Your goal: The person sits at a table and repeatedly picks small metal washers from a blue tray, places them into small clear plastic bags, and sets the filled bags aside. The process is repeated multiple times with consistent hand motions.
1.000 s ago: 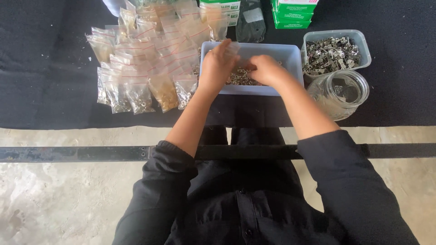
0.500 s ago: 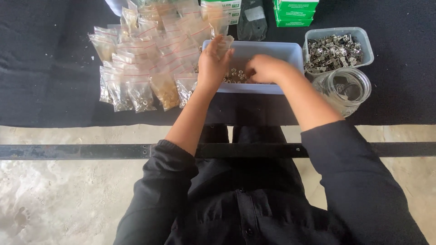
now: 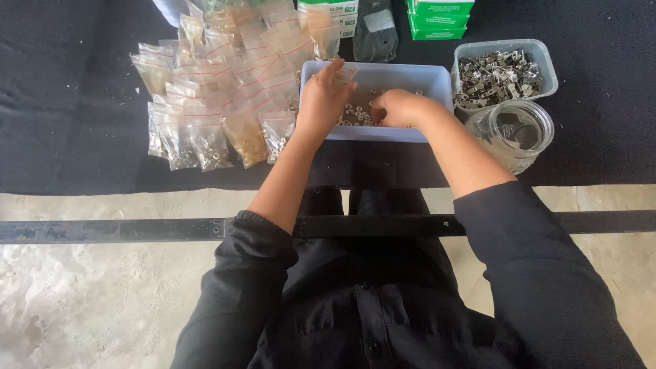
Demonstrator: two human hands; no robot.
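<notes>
Both hands (image 3: 362,102) shifted slightly in white tray (image 3: 417,75), clear bags (image 3: 225,89) left.

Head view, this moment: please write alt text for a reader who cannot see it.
Both hands reach into a pale rectangular tray of small metal nuts; the left hand holds a small clear bag, the right hand is in the nuts. Filled clear bags lie to the left, a tub of metal parts and an open jar to the right.

Place: a small hardware packing workshop.
Surface: a black cloth (image 3: 601,143) spread over bare concrete floor (image 3: 89,294).
Stock: rows of zip bags (image 3: 219,102) filled with small metal parts.
Supplies: tubs of loose metal fittings (image 3: 502,72), green cartons (image 3: 437,17).
</notes>
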